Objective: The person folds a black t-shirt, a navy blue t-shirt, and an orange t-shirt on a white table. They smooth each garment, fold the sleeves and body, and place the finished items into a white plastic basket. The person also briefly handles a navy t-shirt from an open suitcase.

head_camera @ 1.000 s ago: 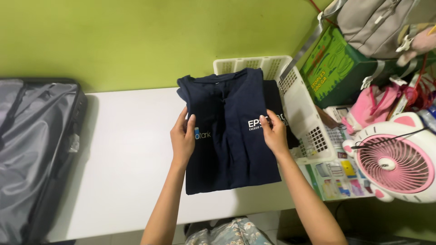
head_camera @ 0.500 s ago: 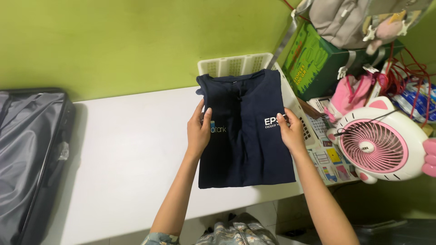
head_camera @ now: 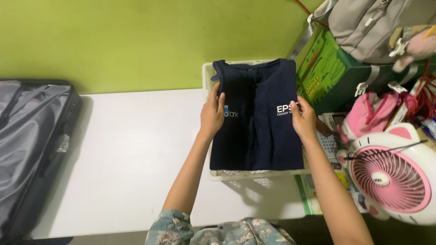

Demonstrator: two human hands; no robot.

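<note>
While the left hand (head_camera: 212,114) and right hand (head_camera: 303,121) pinch the folded shirt (head_camera: 259,118) over the basket (head_camera: 254,175) (edges overhanging), uneven release could spoil the fold.

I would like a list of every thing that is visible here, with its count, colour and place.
folded polo shirt: one, navy, lying over the basket, held at both sides
plastic laundry basket: one, white, at the table's right end, under the shirt
table: one, white, against the green wall
soft suitcase: one, grey, far left
cardboard box: one, green, right of the basket
backpack: one, grey, top right
small bag: one, pink, right
cat-shaped fan: one, pink and white, lower right
left hand: on the shirt's left side
right hand: on the shirt's right side
</note>
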